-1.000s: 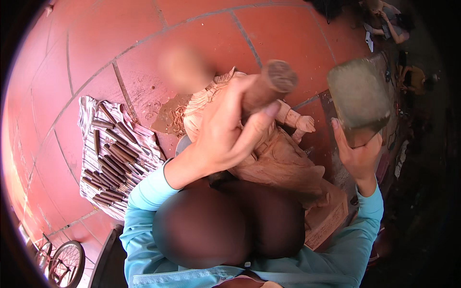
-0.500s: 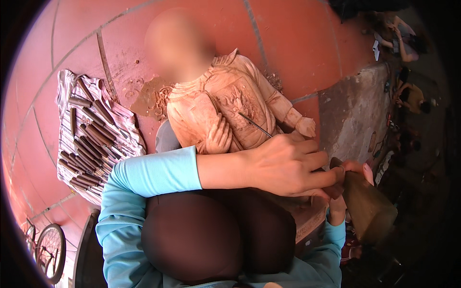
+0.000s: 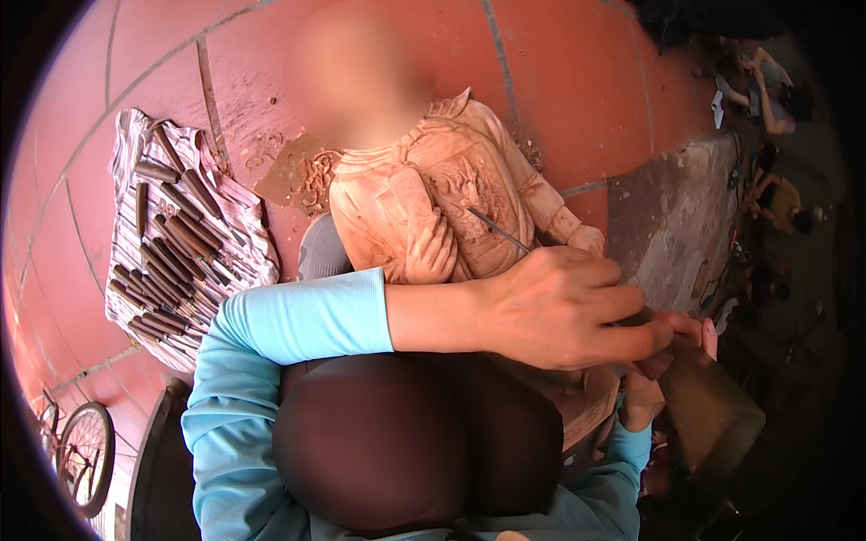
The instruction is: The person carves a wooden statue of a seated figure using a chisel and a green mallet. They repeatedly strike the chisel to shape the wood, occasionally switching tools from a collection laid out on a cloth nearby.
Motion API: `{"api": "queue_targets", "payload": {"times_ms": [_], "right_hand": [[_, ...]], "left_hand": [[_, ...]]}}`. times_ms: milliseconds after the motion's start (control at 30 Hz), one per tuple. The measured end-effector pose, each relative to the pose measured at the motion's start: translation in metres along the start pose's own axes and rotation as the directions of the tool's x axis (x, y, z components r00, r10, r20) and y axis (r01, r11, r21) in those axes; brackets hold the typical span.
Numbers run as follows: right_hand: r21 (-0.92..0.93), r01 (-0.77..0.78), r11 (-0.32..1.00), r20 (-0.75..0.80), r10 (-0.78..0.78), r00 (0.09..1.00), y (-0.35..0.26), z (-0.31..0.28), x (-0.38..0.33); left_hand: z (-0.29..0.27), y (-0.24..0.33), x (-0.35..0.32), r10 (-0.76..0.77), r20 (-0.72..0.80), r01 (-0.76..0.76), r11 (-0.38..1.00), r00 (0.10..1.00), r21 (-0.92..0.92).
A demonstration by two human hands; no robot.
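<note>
A carved wooden statue (image 3: 401,212) of a robed figure lies in front of me, with a relief on its chest; its head area is blurred. My left hand (image 3: 564,311) reaches across from the left, closed around a chisel (image 3: 499,228). The thin metal blade points up and left, its tip at the chest relief. At the right, my right hand (image 3: 681,334) is partly hidden behind the left one and the tool. Its fingers wrap round a wooden mallet (image 3: 713,406), whose block hangs beside the chisel's handle end.
Many dark-handled carving tools (image 3: 171,261) lie on a striped cloth (image 3: 126,180) to the left. Wood shavings (image 3: 311,176) are scattered on the red tiled floor (image 3: 262,63). A bicycle wheel (image 3: 86,460) shows at lower left. Other people (image 3: 776,198) sit at far right.
The whole scene sits slightly farther right in the picture. Both hands, the chisel and the mallet keep nearly the same places relative to the statue.
</note>
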State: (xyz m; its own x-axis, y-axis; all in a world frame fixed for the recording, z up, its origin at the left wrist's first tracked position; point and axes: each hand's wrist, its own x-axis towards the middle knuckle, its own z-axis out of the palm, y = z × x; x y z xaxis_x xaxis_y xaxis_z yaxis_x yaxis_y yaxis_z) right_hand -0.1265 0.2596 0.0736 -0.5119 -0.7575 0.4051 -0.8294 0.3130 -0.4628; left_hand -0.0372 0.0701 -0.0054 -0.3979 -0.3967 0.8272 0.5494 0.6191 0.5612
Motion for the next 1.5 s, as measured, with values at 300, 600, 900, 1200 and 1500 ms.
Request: {"api": "queue_targets", "payload": {"times_ms": [300, 600, 900, 1200, 1500], "right_hand": [[-0.421, 0.018, 0.907, 0.003, -0.019, 1.000, -0.020, -0.005, 0.036], [-0.544, 0.068, 0.836, 0.024, -0.066, 0.998, -0.005, -0.009, 0.040], [-0.538, -0.014, 0.843, 0.072, 0.062, 0.995, -0.014, -0.005, 0.039], [-0.123, -0.134, 0.983, -0.038, 0.130, 0.991, -0.009, -0.003, 0.025], [-0.095, -0.189, 0.977, -0.079, 0.182, 0.980, -0.013, -0.001, 0.025]], "left_hand": [[-0.010, -0.011, 0.010, -0.106, -0.222, 0.075, 0.986, 0.969, -0.146], [-0.008, -0.009, 0.007, -0.106, -0.250, 0.078, 0.990, 0.962, -0.122], [-0.001, -0.006, 0.000, 0.060, -0.213, -0.057, 0.998, 0.975, 0.020], [0.000, -0.003, 0.005, -0.030, -0.169, 0.029, 1.000, 0.985, -0.010], [0.001, -0.003, 0.004, -0.038, -0.180, 0.040, 0.999, 0.983, 0.010]]}}
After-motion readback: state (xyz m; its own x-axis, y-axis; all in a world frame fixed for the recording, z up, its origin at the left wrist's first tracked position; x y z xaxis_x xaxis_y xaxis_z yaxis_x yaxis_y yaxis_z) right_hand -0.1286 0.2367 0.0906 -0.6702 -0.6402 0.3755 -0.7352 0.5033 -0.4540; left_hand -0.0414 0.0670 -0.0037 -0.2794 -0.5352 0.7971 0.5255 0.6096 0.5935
